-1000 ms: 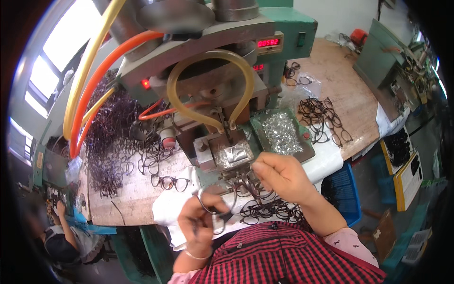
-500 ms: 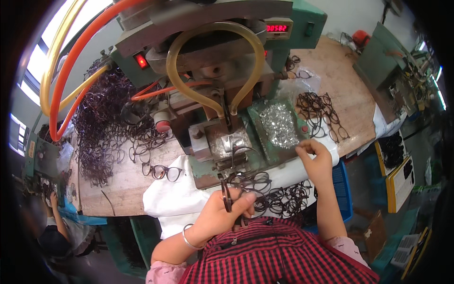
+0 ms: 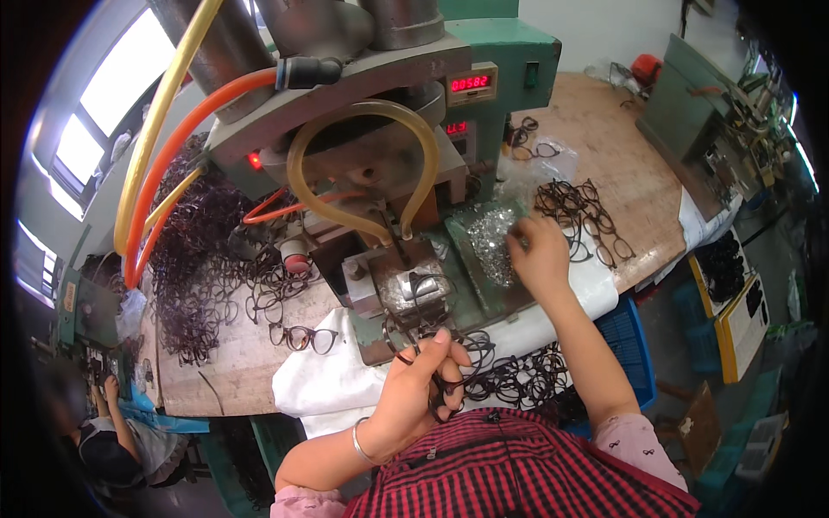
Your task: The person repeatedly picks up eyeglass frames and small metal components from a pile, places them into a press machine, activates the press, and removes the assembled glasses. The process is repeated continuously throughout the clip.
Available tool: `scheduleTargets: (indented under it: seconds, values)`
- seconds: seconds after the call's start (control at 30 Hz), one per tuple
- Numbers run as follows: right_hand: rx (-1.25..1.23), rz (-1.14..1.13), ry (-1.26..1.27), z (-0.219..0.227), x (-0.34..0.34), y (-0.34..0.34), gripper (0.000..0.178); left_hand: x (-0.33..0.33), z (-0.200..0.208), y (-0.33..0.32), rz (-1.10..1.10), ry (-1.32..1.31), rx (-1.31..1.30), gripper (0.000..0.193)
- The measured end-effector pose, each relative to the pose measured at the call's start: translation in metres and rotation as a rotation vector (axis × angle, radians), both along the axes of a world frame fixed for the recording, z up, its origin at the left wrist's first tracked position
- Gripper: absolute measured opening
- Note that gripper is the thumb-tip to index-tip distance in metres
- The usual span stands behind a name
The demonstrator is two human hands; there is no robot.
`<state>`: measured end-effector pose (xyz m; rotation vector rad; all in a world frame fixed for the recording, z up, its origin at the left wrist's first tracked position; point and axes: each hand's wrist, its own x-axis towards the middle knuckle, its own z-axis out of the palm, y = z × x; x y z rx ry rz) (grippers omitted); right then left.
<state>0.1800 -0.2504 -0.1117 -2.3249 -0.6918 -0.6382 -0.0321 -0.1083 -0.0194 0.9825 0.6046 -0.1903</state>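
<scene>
My left hand (image 3: 420,386) is closed round dark eyeglass frames (image 3: 439,399), close to the front of a green press (image 3: 393,285). How many it holds is hidden by the fingers. Just beyond, a dark frame's rim (image 3: 436,289) lies over the metal block of the press. My right hand (image 3: 542,256) is at the right side of a heap of small shiny metal pieces (image 3: 490,246) on a green plate. Its fingers are bent together; whatever is between them is too small to make out.
Brown eyeglass frames lie in a large heap (image 3: 194,250) at left and a smaller pile (image 3: 579,211) at right. More dark frames (image 3: 522,377) rest on white cloth before me. Hoses (image 3: 298,155) loop off the press. A blue basket (image 3: 626,341) stands at right; a co-worker (image 3: 112,436) sits far left.
My right hand has moved up and left, from the near corner of the green plate onto the metal pieces. My left hand has turned, still holding frames. The whole view has shifted.
</scene>
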Motion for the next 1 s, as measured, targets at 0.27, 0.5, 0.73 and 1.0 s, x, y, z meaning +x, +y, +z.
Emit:
scheduleTargets:
  seconds: [0.27,0.5,0.73,1.0]
  values:
    - [0.1,0.041,0.004,-0.033,-0.006,0.005,0.011,0.0,-0.006,0.003,-0.02,-0.032,-0.148,0.037]
    - [-0.115,0.186,-0.15,-0.028,0.005,0.02,0.017,0.002,-0.002,-0.001,0.0,-0.068,-0.098,0.034]
    - [0.137,0.069,0.096,-0.035,-0.006,-0.006,0.012,0.007,0.003,0.001,-0.012,-0.035,-0.095,0.036]
    - [-0.124,0.154,-0.05,-0.034,0.014,0.05,0.01,-0.011,-0.021,0.011,-0.161,-0.059,-0.097,0.038]
